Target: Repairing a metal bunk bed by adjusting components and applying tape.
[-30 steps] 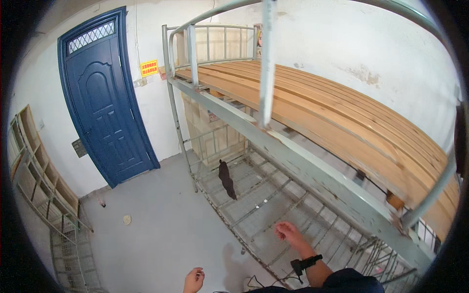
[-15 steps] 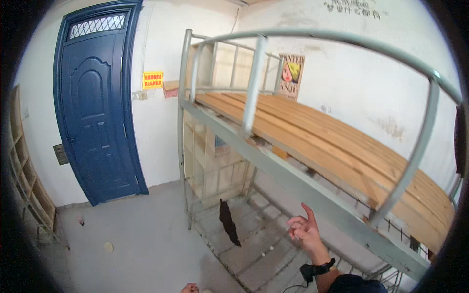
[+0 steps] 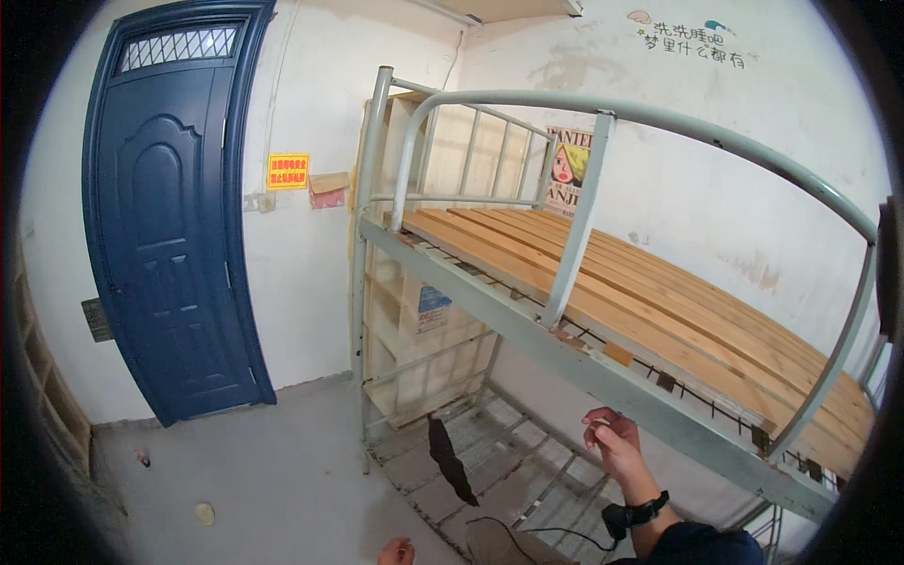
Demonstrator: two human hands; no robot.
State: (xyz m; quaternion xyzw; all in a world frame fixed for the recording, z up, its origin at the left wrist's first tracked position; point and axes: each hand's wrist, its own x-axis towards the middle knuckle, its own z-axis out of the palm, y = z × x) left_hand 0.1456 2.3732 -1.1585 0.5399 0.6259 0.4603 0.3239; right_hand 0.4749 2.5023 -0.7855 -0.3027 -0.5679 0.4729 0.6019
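My right hand (image 3: 617,444) is raised in front of the grey metal side rail (image 3: 490,311) of a bunk bed's upper level. Its fingers are loosely bent and spaced, and nothing shows in them. A black band with a small black device (image 3: 633,513) sits on my right wrist, and a cable (image 3: 556,529) runs from it. Only part of my left hand (image 3: 396,552) comes in at the lower edge; its fingers look bent, and most of it is cut off. Beyond it, a dark elongated piece (image 3: 452,461) lies on the bed's lower metal frame (image 3: 414,485).
Wooden slats (image 3: 603,273) cover the upper bunk behind a curved guard rail (image 3: 716,141). A pale shelf unit (image 3: 386,311) stands at the bed's far end. A blue door (image 3: 174,245) is closed at left. Another shelf (image 3: 47,377) lines the left wall. A pale round thing (image 3: 204,513) lies on the floor.
The view has shifted, so the bed and door sit lower in the picture. My right index finger, stretched upward before, is now bent in. More of my left hand shows at the lower edge.
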